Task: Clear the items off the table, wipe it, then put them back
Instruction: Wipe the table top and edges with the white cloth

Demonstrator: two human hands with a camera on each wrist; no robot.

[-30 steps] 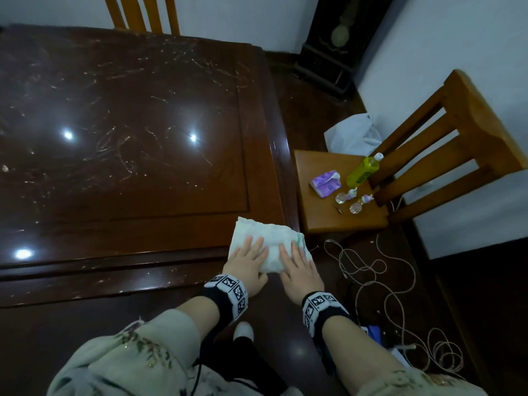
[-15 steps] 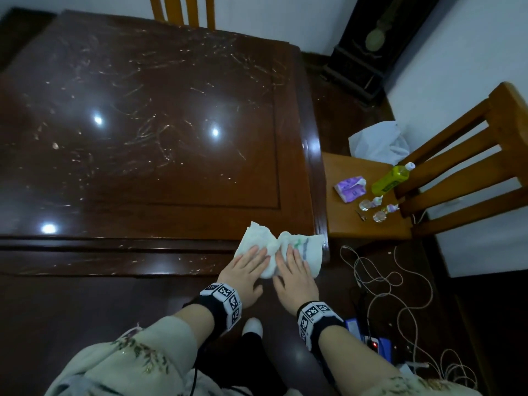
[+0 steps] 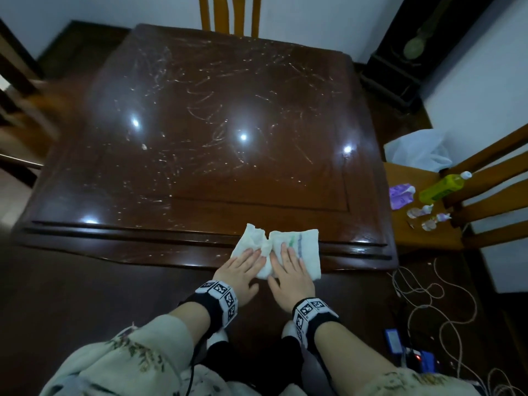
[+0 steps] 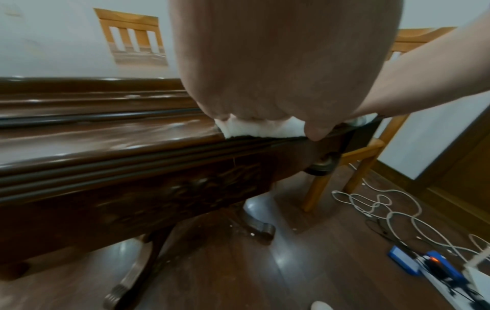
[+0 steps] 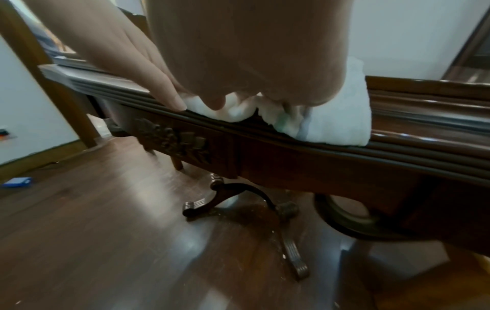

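A white cloth with a green and a blue stripe lies bunched on the near rim of the dark wooden table. My left hand and right hand press flat on it side by side, fingers straight. The right wrist view shows the cloth overhanging the table's front edge. In the left wrist view only a strip of the cloth shows under the palm. On the chair seat at the right lie a green bottle, a purple packet and small bottles.
Wooden chairs stand at the far side and the right. A white plastic bag sits behind the right chair's seat. White cables and a blue device lie on the floor at right. A dark clock case fills the corner.
Both hands have slid the cloth toward me, from the table's right corner onto the front rim, and it has bunched in the middle. The view has swung left.
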